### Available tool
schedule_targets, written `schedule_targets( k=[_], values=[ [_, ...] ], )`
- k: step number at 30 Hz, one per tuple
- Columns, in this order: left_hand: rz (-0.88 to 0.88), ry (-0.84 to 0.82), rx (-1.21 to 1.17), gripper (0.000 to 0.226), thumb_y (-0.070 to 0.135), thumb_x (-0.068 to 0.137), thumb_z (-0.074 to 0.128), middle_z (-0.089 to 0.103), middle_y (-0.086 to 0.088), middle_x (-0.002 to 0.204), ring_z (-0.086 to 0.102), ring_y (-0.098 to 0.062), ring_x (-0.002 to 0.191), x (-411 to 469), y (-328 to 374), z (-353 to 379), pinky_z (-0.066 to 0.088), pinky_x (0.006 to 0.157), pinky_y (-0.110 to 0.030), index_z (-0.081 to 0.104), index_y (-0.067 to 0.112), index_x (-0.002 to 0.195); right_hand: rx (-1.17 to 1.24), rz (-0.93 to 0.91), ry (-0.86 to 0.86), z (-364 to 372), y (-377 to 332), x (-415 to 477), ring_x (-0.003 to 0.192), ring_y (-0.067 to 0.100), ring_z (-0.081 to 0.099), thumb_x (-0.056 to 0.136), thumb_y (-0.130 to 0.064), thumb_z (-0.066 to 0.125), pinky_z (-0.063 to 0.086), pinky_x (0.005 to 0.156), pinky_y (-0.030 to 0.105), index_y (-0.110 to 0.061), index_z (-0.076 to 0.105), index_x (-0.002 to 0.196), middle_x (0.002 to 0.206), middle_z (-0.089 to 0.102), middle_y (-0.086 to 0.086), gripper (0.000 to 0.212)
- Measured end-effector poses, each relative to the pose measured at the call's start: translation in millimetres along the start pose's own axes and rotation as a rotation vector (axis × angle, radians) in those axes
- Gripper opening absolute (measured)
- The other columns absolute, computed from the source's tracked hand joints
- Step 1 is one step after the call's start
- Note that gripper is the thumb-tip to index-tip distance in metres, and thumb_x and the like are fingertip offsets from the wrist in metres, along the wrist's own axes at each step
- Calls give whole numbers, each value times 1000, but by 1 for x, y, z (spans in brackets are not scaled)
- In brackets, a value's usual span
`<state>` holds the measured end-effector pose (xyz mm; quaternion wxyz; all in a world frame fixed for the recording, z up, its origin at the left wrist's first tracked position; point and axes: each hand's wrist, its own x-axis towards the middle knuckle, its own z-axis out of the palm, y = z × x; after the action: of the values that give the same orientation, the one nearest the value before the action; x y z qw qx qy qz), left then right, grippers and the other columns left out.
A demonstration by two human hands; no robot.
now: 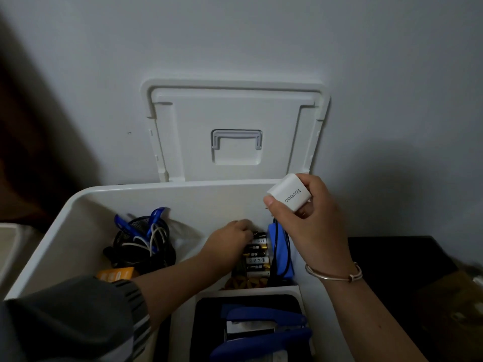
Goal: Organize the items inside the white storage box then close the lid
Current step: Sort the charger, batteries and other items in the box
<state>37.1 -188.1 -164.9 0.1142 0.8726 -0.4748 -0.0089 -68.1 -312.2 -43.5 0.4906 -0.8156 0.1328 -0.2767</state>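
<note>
Closest to you, your left forearm comes out of a grey sleeve (78, 317) and reaches forward into the white storage box (209, 199). Beside it, at the near right of the box, a small white tray (248, 292) holds a blue stapler (261, 333) lying on something dark. Just left of your forearm an orange packet (115, 275) shows on the box floor.

Beyond the tray, a row of batteries (257, 254) lies side by side. Your left hand (230, 236) rests on the far end of that row with its fingers curled downward. The fingertips are hidden, so you cannot tell whether it grips a battery or only touches them. Just right of the batteries sits a blue object (279, 249) with a black cable (273, 265) over it.

Toward the far left of the box stands a black mesh cup (141, 241), filled with blue pens (156, 218) and tangled cables.

Your right hand (313, 226), with a thin bracelet (334, 275) on the wrist, is raised above the box's far right corner. Thumb and fingers pinch a white Yoobao charger (290, 192), label facing up.

Behind the box, the lid (235, 113) stands open, leaning against the pale wall (235, 35), its recessed handle (236, 138) facing you.
</note>
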Motion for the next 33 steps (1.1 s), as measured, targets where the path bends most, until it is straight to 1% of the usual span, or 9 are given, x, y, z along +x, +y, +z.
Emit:
schedule_targets(
  k=[7,13,16,20,24,27,29,31,33],
  values=[
    [165,39,63,38,10,84,63,58,-10,130,56,-27,110,10,-2,6,51,78,-34,60,7,122,-24,-20,8,0,2,0,83,8,63,67,-45,74,53,60,15,-26,53,108,93,61,-7,50],
    [336,36,125,32,5,58,87,71,-14,104,70,-27,87,5,-8,-8,56,56,-29,71,-1,85,-13,-25,19,1,2,0,79,6,63,67,-45,75,52,57,13,-31,51,105,88,59,-12,47],
    [429,21,185,29,6,58,88,72,-16,103,70,-28,90,5,-11,-12,60,61,-30,72,-2,81,-13,-30,28,1,3,0,78,8,64,66,-44,76,52,57,15,-28,52,104,88,60,-9,48],
    [541,15,337,39,17,63,88,70,-13,112,70,-23,96,2,-18,-17,59,74,-29,74,3,98,-39,-50,41,2,4,0,78,8,64,67,-43,76,55,58,18,-28,52,105,88,61,-10,47],
    [454,38,277,39,18,88,66,61,-15,128,63,-27,110,-5,-23,-32,53,89,-34,62,1,123,-38,-64,49,2,6,1,78,7,64,68,-39,78,52,57,13,-27,52,105,89,61,-9,47],
    [500,-11,357,26,10,86,59,63,-12,117,60,-29,109,-12,-21,-67,50,92,-36,67,6,111,-33,-64,52,2,6,1,75,5,62,69,-36,79,47,53,8,-26,53,103,87,61,-9,44],
    [432,-88,433,29,10,90,54,58,-7,119,54,-26,111,-24,-20,-97,44,94,-36,61,11,118,-17,-49,39,2,7,1,77,8,63,70,-35,78,50,55,11,-25,53,104,90,61,-5,43],
    [339,-29,442,31,12,92,52,57,-5,119,53,-24,107,-45,-19,-129,43,91,-35,60,13,121,-16,-38,19,2,7,1,81,11,63,72,-35,76,52,57,17,-24,52,106,93,62,-1,44],
    [232,102,358,25,10,84,64,65,-7,107,62,-26,91,-78,-20,-163,50,78,-37,68,11,108,-29,-39,-5,4,9,0,82,15,63,73,-35,76,53,60,23,-23,53,108,94,62,1,43]
  ],
)
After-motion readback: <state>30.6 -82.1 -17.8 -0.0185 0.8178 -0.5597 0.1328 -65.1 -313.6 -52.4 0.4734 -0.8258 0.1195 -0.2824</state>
